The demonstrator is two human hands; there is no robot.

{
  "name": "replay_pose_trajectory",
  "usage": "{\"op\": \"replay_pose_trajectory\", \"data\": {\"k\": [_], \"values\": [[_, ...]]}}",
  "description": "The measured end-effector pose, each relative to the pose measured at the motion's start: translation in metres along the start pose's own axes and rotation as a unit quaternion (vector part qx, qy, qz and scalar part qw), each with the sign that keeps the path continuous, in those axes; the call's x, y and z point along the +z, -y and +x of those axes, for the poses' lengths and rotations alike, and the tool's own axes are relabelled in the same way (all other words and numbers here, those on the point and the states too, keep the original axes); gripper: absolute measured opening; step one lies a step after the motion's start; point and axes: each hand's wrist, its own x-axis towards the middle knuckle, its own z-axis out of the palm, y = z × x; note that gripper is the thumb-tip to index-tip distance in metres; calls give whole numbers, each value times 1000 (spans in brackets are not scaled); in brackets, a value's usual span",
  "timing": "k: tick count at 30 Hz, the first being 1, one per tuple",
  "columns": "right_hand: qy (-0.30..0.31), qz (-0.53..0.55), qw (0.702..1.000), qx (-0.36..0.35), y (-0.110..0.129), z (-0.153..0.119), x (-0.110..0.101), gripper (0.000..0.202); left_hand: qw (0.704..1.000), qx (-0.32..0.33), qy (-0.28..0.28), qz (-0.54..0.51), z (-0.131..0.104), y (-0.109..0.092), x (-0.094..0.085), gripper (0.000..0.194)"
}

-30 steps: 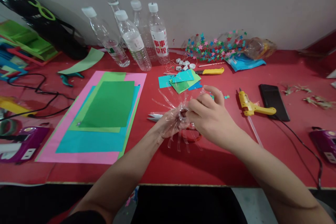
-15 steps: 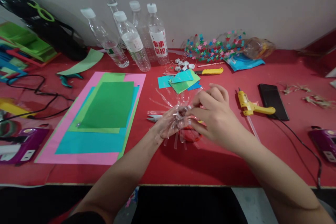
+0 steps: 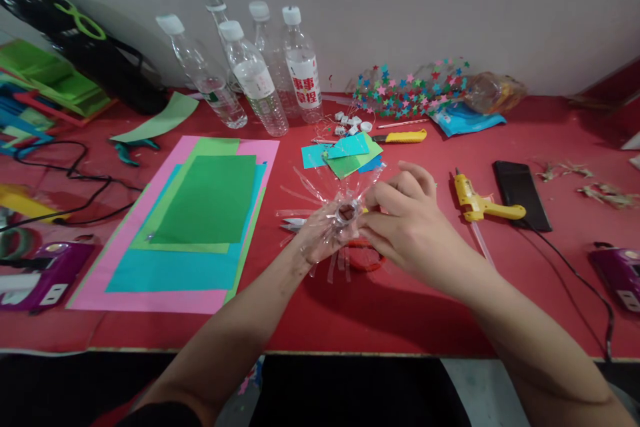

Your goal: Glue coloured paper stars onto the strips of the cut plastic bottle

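A clear plastic bottle top (image 3: 346,213), cut into many thin strips that splay outward around its round neck, is held above the red table. My left hand (image 3: 323,237) closes on it from below and the left, its fingers partly hidden behind the strips. From the right, my right hand (image 3: 403,210) pinches at a strip beside the neck with thumb and forefinger, the other fingers curled. Beneath lie scissors, their blades (image 3: 294,224) to the left and a red handle (image 3: 367,257) showing through the plastic.
Coloured paper sheets (image 3: 205,200) lie left. Several plastic bottles (image 3: 255,83) stand behind, near paper scraps (image 3: 347,150) and a yellow utility knife (image 3: 405,137). Star strings (image 3: 410,90) run along the wall. A yellow glue gun (image 3: 480,205), its cord trailing, and a black phone (image 3: 523,193) are right.
The bottle top and its strips have turned slightly in my hands. My right fingers have shifted a little at the neck. The view has moved slightly.
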Motion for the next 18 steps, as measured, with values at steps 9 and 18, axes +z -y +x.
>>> {"op": "replay_pose_trajectory", "data": {"k": [9,18], "values": [[12,19,999,28,2,-1,-12,15,1000,-4,9,-16,-5,-3,1,24],[11,28,999,39,2,-2,-22,12,1000,-9,11,-17,-4,-5,1,33]]}}
